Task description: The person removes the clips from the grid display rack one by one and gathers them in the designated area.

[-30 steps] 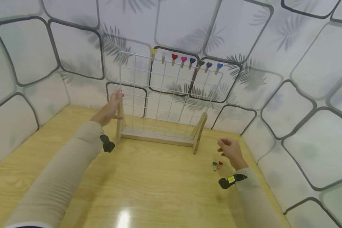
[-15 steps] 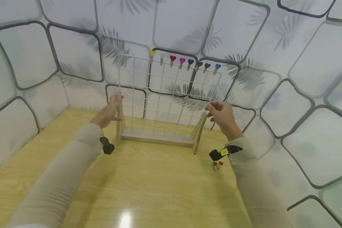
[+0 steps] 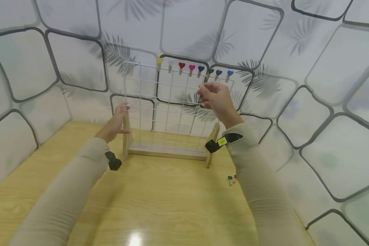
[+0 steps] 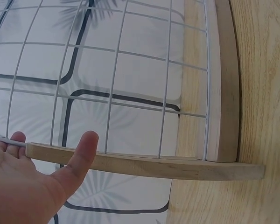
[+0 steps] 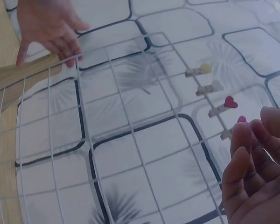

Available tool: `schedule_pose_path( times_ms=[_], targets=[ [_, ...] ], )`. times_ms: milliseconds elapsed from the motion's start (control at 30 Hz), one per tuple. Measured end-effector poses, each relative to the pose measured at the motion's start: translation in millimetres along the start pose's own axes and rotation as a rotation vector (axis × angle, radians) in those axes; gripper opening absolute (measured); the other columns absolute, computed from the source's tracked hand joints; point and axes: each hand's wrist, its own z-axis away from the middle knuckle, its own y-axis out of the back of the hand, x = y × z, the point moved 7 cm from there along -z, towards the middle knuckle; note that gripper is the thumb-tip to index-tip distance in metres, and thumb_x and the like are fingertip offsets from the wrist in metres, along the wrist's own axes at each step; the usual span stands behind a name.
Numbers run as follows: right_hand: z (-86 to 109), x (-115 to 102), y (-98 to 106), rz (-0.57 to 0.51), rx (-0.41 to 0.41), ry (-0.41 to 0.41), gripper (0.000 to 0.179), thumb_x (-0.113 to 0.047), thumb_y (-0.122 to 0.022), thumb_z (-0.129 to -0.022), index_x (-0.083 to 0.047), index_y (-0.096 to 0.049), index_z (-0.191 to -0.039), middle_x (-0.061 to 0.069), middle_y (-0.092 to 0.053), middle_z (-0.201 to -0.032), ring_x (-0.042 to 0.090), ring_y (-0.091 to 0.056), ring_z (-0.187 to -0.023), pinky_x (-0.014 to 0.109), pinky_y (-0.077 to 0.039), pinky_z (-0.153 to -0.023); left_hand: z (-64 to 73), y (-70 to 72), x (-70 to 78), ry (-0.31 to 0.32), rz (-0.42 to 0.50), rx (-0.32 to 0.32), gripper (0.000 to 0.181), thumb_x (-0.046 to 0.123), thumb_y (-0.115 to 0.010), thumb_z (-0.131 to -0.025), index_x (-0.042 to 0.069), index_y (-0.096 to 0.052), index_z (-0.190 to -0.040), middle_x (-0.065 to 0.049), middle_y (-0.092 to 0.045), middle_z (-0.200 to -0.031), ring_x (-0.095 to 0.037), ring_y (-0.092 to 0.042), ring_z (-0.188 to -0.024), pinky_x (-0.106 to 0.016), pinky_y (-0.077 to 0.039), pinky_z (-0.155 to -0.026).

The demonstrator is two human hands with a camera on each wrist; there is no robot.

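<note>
A white wire grid rack (image 3: pixel 169 109) stands upright on wooden feet. My left hand (image 3: pixel 117 121) grips its left side, with the thumb (image 4: pixel 86 149) over the wooden upright (image 4: pixel 186 169) and fingertips at the wire edge. In the head view, my right hand (image 3: pixel 216 99) is raised before the grid's upper right, thumb and fingertips together. I cannot tell whether a small thing is between them. Along the top wire runs a row of small clothespins, including ones with a yellow heart (image 3: pixel 160 60), a red heart (image 3: pixel 181 65), a pink heart (image 3: pixel 192 67) and a light blue heart (image 3: pixel 230 73).
Two more clothespins lie on the wooden table (image 3: pixel 160 201) at the right, one with a green heart (image 3: pixel 230 177) and one with a red heart (image 3: pixel 235 176), partly behind my right sleeve (image 3: pixel 255 171). Patterned walls (image 3: pixel 80 61) enclose the table behind and beside the rack.
My right hand has risen from beside the loose clothespins on the table and moved left, past the rack's right foot, to the upper grid. My left hand has stayed at the left side.
</note>
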Motion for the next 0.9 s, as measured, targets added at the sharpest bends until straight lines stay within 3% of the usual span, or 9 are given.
schedule_pose_path(
  times_ms=[233,500,767,900],
  targets=[
    [-22.7,-27.5,-31.9,-0.073,-0.078,-0.017,0.029,-0.024,-0.060,-0.098,-0.003,-0.063,-0.118,0.015,-0.063,-0.114,0.024,-0.061,-0.078,0.024,-0.049,-0.059,-5.4,1.1,-0.7,-0.006,0.041,0.026,0.068,0.053,-0.007,-0.102,0.012,0.005,-0.154,-0.014,0.006,-0.159,-0.036,0.006,-0.144,-0.059,-0.044,-0.096],
    [-46.3,-47.9,-78.9,-0.096,-0.152,-0.077,0.032,-0.024,-0.060,-0.098,-0.007,-0.062,-0.125,0.008,-0.063,-0.119,0.020,-0.063,-0.080,0.028,-0.050,-0.066,-4.3,4.6,-4.4,-0.004,0.059,0.054,0.068,0.053,-0.005,-0.101,0.013,0.009,-0.154,-0.012,0.006,-0.159,-0.034,0.006,-0.145,-0.062,-0.041,-0.097],
    [-71.3,-60.8,-104.7,0.097,-0.171,-0.071,0.033,-0.023,-0.059,-0.099,-0.015,-0.059,-0.131,-0.001,-0.060,-0.123,0.018,-0.064,-0.095,0.030,-0.050,-0.074,-0.8,6.7,1.2,0.009,0.063,0.051,0.069,0.057,-0.006,-0.101,0.009,-0.006,-0.151,-0.013,0.002,-0.160,-0.034,0.005,-0.145,-0.060,-0.046,-0.092],
    [-81.0,-57.8,-111.7,0.188,-0.183,-0.127,0.037,-0.022,-0.057,-0.100,-0.016,-0.055,-0.136,-0.001,-0.059,-0.127,0.017,-0.065,-0.098,0.029,-0.051,-0.077,0.1,4.0,1.2,0.013,0.065,0.041,0.070,0.058,-0.005,-0.099,0.011,-0.001,-0.152,-0.013,0.003,-0.159,-0.033,0.006,-0.145,-0.060,-0.045,-0.094]
  ],
)
